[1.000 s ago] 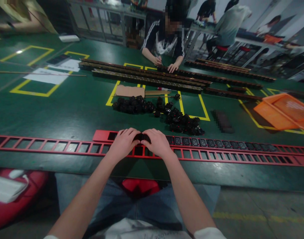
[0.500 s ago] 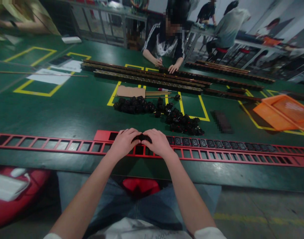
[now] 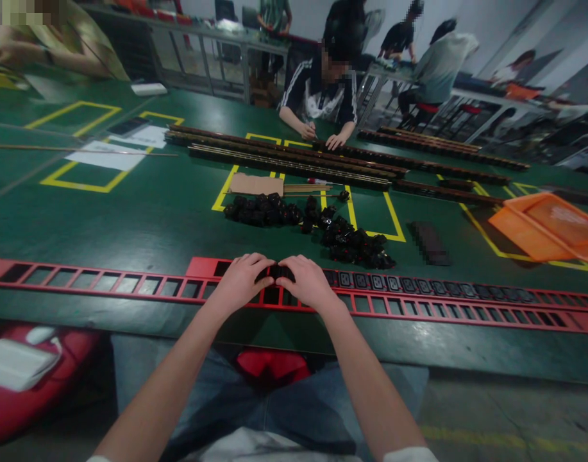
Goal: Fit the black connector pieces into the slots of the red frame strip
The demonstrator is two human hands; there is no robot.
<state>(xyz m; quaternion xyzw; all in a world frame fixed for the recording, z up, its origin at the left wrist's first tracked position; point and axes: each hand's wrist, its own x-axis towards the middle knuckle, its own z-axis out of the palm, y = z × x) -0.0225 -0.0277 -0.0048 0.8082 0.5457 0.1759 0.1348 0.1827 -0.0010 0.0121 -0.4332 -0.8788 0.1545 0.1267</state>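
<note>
My left hand point(image 3: 240, 280) and my right hand point(image 3: 307, 280) rest side by side on a long red slotted panel point(image 3: 130, 283) at the near edge of the green table. Both hands are closed, fingertips meeting over a small black socket module point(image 3: 276, 271) pressed against the panel. To the right of my hands, a row of black sockets point(image 3: 409, 285) sits fitted in the farther red panel. A heap of loose black socket modules point(image 3: 317, 224) lies on the table just beyond my hands.
Long dark strips point(image 3: 294, 160) lie across the table's middle, where a person in a black striped jacket point(image 3: 322, 90) works opposite. An orange tray point(image 3: 548, 224) sits at right, a cardboard piece point(image 3: 255, 184) and papers point(image 3: 106, 154) farther left. A red stool point(image 3: 29, 366) stands lower left.
My hands stay on the same spot of the red panel. The view has tilted slightly, so everything sits a little lower in the frame.
</note>
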